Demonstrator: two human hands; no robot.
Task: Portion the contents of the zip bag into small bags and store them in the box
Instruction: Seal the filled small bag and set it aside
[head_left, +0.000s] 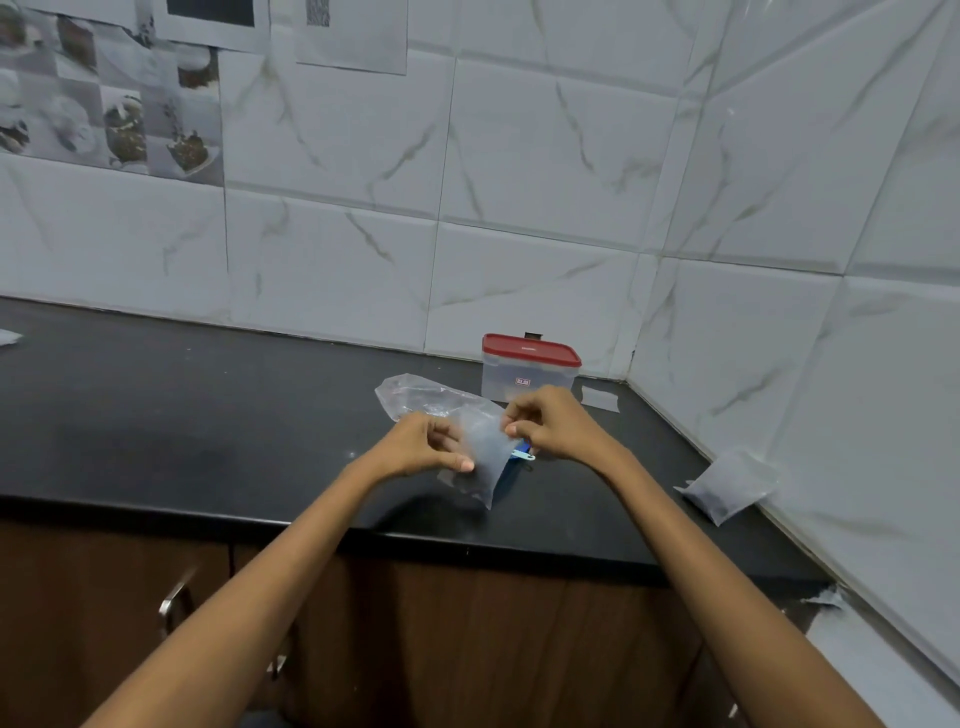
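Hands meet above the black countertop (156, 415). We hold one small clear bag (480, 457) between them: the left hand (423, 447) pinches its left edge with thumb and fingers closed on the film, and the right hand (550, 423) pinches the top corner at about 1 o'clock of the bag. The bag's mouth appears to sit between the two pinches; we cannot tell whether it is open.

The larger clear plastic bag (415, 397) lies slack on the counter at 11 o'clock of the hands. The red-lidded box (530, 369) stands at 12 o'clock, lid on. A filled small bag (730, 483) leans on the wall tiles at 3 o'clock. A blue object (522, 452) shows just under the right hand; its kind is unclear.

Risks, as we judge them:
- thin film slips from either pinch, so the bag drops or tips;
- uneven pull tears the bag's mouth;
- the box is not yet opened, so storing needs a free hand.
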